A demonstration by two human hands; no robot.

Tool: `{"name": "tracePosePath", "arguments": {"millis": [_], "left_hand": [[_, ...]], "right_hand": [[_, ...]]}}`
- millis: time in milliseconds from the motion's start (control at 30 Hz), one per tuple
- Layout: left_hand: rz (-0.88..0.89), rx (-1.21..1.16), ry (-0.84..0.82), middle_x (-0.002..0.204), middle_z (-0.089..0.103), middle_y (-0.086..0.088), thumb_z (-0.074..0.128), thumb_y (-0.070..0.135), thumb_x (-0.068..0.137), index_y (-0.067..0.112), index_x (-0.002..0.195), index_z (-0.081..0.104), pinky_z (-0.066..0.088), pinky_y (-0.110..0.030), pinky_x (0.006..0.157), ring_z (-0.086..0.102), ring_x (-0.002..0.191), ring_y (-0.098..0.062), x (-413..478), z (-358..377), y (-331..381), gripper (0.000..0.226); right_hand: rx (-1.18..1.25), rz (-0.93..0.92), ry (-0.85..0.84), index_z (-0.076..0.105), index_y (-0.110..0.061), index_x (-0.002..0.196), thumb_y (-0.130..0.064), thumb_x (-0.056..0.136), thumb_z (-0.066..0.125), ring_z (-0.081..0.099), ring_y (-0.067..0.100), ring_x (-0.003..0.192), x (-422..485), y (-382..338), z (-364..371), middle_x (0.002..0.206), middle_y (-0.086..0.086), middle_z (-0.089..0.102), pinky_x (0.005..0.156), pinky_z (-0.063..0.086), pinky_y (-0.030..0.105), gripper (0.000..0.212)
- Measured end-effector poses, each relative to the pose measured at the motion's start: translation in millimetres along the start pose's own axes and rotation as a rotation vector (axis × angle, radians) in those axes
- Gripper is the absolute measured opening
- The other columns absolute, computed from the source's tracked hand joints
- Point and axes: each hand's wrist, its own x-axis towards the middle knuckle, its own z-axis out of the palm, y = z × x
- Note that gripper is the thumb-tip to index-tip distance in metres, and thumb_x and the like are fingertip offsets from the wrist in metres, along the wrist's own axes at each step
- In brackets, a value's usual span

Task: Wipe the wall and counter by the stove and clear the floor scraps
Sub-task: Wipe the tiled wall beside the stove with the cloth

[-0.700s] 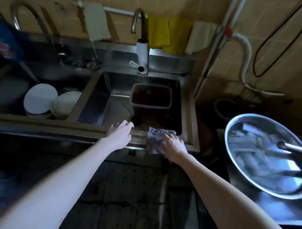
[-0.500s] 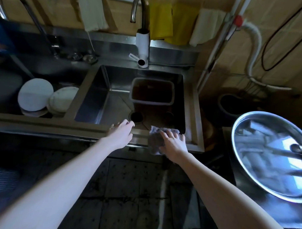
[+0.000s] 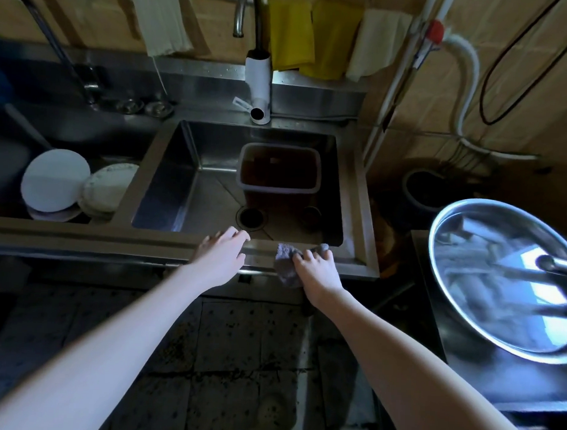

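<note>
A grey cleaning cloth [image 3: 284, 263] lies over the front rim of the steel sink [image 3: 165, 243], partly hanging down its front. My right hand [image 3: 317, 267] grips the cloth with curled fingers and holds it against the rim. My left hand [image 3: 221, 253] rests on the same rim a little to the left, fingers nearly straight and holding nothing. Behind the sink runs the tan tiled wall [image 3: 521, 94]. The dark tiled floor [image 3: 225, 357] below is speckled with small scraps.
A brown plastic tub [image 3: 279, 169] sits in the basin near the drain [image 3: 251, 217]. White plates [image 3: 55, 181] stand in the left basin. Yellow cloths [image 3: 314, 35] hang behind the faucet [image 3: 259, 75]. A large steel bowl [image 3: 498, 273] with a handled tool sits on the right.
My view has dipped and closed in on the sink. My right hand has slid the cloth slightly right along the front rim. The left hand stays on the rim.
</note>
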Motion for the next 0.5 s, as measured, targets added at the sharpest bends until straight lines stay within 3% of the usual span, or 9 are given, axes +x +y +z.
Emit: {"name": "tracePosePath", "arguments": {"millis": [267,500], "left_hand": [[-0.004,0.010,0.017,0.133,0.046,0.000,0.046,0.026,0.096,0.023,0.128,0.044,0.038,-0.041,0.099,0.052,0.112,-0.025,-60.5,-2.3,37.0,0.033],[-0.007,0.062,0.055,0.133,0.046,-0.003,0.045,0.021,0.095,0.022,0.130,0.043,0.035,-0.045,0.101,0.049,0.116,-0.025,-164.9,2.6,92.7,0.035]], "right_hand": [[0.043,0.082,0.071,0.038,-0.016,0.136,-0.007,0.080,0.065,0.048,0.029,0.119,-85.9,12.9,-17.8,0.128,0.009,0.049,0.101,0.030,0.044,0.063],[0.088,0.140,0.216,0.044,-0.018,0.131,-0.010,0.085,0.053,0.050,0.028,0.115,-211.6,28.3,-35.4,0.122,0.007,0.051,0.091,0.033,0.040,0.048]]}}
